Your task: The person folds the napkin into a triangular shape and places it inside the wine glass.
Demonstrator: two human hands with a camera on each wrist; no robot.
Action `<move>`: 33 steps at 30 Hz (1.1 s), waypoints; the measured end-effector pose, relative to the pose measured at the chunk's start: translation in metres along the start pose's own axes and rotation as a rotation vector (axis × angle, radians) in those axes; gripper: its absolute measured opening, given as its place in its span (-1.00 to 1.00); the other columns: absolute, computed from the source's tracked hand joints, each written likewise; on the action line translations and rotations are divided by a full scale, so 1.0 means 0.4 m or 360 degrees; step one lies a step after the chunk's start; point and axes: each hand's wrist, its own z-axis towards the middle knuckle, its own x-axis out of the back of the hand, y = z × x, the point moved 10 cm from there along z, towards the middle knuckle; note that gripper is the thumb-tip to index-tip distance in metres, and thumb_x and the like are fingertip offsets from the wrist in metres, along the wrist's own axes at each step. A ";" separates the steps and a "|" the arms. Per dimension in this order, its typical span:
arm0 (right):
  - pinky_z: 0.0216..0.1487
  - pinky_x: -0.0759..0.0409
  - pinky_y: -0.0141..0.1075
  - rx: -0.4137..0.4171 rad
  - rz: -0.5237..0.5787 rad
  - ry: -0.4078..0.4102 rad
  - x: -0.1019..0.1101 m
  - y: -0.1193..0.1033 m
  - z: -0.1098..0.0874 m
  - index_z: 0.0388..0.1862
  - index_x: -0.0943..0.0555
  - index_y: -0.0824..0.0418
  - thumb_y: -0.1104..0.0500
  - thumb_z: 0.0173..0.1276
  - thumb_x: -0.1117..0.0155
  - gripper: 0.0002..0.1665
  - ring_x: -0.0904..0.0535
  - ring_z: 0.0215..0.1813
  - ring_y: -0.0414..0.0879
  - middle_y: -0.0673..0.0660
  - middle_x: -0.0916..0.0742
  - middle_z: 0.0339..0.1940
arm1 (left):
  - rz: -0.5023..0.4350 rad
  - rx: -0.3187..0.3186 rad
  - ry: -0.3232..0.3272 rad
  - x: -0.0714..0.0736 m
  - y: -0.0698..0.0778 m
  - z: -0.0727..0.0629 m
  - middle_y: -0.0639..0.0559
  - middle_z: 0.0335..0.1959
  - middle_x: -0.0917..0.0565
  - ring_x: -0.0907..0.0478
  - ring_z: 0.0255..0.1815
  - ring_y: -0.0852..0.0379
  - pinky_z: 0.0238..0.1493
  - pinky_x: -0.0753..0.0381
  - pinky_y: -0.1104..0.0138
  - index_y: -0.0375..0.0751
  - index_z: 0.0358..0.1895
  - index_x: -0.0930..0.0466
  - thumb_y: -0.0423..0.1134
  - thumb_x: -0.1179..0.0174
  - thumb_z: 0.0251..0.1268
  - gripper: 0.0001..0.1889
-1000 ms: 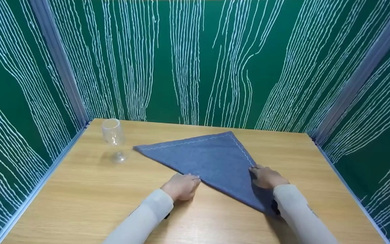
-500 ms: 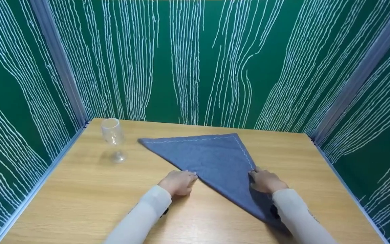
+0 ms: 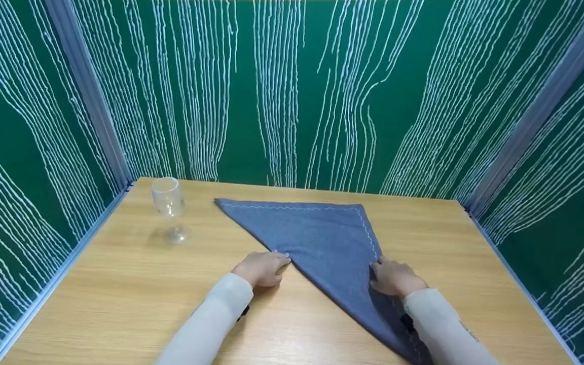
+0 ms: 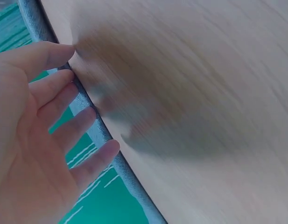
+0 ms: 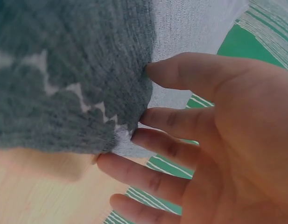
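A grey-blue cloth [image 3: 317, 238], folded into a triangle with pale zigzag stitching along two edges, lies on the wooden table. My left hand [image 3: 261, 268] touches its long folded edge near the middle with thumb and fingertips. The left wrist view shows those fingers [image 4: 71, 128] fairly straight and spread along the edge. On the cloth's right side, my right hand [image 3: 396, 278] rests its fingertips near the stitched edge. Its fingers [image 5: 167, 147] are extended and spread against the cloth in the right wrist view. The cloth's near corner is partly hidden under the right forearm.
A clear stemmed glass [image 3: 169, 205] stands upright at the table's back left, apart from the cloth. Green panels [image 3: 244, 101] with wavy white lines enclose the back and sides of the wooden table [image 3: 135, 299].
The cloth has turned clockwise: its left corner moved up and right, its near corner down and right. The left hand shifted slightly up and left with the edge; the right hand shifted slightly down.
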 end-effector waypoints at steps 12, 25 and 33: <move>0.14 -0.45 0.28 0.0036 0.0042 0.0137 0.025 0.022 0.022 0.24 -0.54 0.38 0.14 0.39 -0.29 -0.48 -0.56 0.12 0.37 0.44 -0.55 0.23 | -0.0678 0.0047 0.0238 0.033 -0.033 -0.009 -0.01 0.28 -0.56 -0.42 0.35 -0.02 0.34 -0.39 0.11 -0.09 0.30 -0.53 -0.25 -0.10 0.45 -0.61; 0.09 -0.55 0.11 -0.0178 0.0642 0.0290 0.042 0.140 0.120 0.15 -0.53 0.58 0.27 0.45 -0.15 -0.57 -0.58 0.08 0.29 0.48 -0.63 0.04 | -0.0323 0.0121 0.0474 0.064 0.002 0.016 0.07 -0.03 -0.74 -0.63 0.08 0.03 0.07 -0.61 0.13 -0.04 -0.03 -0.78 -0.27 -0.27 0.32 -0.78; 0.04 -0.59 0.06 -0.0297 0.0906 0.0356 0.029 0.182 0.141 0.11 -0.56 0.57 0.27 0.40 -0.21 -0.58 -0.62 0.00 0.24 0.48 -0.65 0.01 | 0.0084 0.0118 0.0592 0.079 0.031 0.025 0.10 -0.21 -0.75 -0.69 -0.17 0.02 -0.18 -0.68 0.14 0.06 -0.20 -0.83 -0.18 -0.36 0.30 -0.91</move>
